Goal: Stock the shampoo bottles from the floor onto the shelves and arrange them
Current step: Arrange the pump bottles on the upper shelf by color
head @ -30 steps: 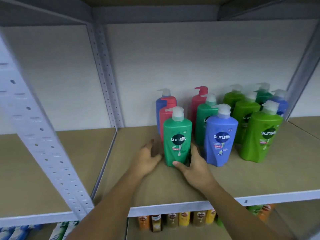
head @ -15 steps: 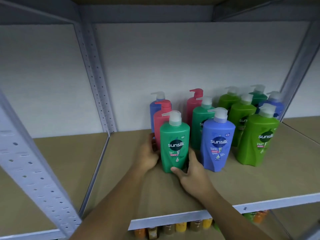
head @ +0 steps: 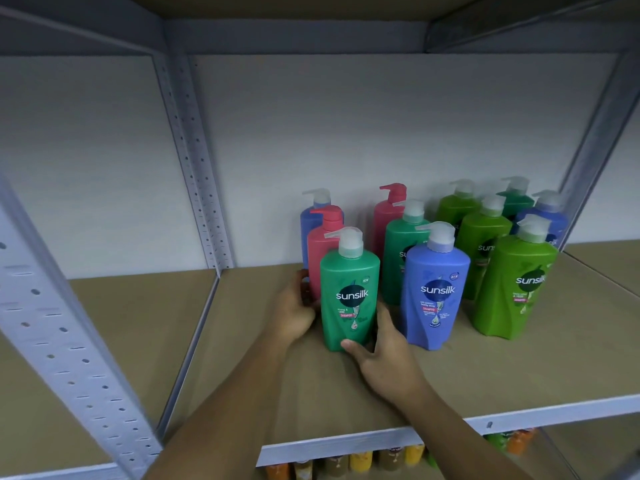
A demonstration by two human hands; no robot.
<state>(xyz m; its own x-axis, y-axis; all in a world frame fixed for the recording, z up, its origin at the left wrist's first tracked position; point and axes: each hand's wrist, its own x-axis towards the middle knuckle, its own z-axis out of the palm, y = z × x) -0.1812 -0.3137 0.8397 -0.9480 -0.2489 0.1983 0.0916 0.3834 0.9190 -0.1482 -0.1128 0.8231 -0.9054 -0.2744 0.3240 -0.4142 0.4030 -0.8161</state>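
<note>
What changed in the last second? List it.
The left hand slid farther back along the left side of the green bottle, toward the pink bottle. The right hand kept its grip low on the green bottle; all bottles stayed put on the shelf.

- Teal bottle [head: 348,299], nearest the shelf's front edge: pale frosted pump, dark round label with white "sunsilk" lettering and a small red band.
- Blue bottle [head: 437,292] just right of it: lilac pump, the same dark label and white lettering.
- Lime bottles [head: 512,292] toward the right edge: whitish pumps.
- Pink bottles [head: 321,251] behind: pumps in matching pink.
- Shelf [head: 242,358]: tan board with a pale grey front rim.
- Posts [head: 62,341]: grey-white, with rows of punched holes.
- Wall [head: 346,133]: off-white.
- Small bottles [head: 360,460] below: yellow and orange.
</note>
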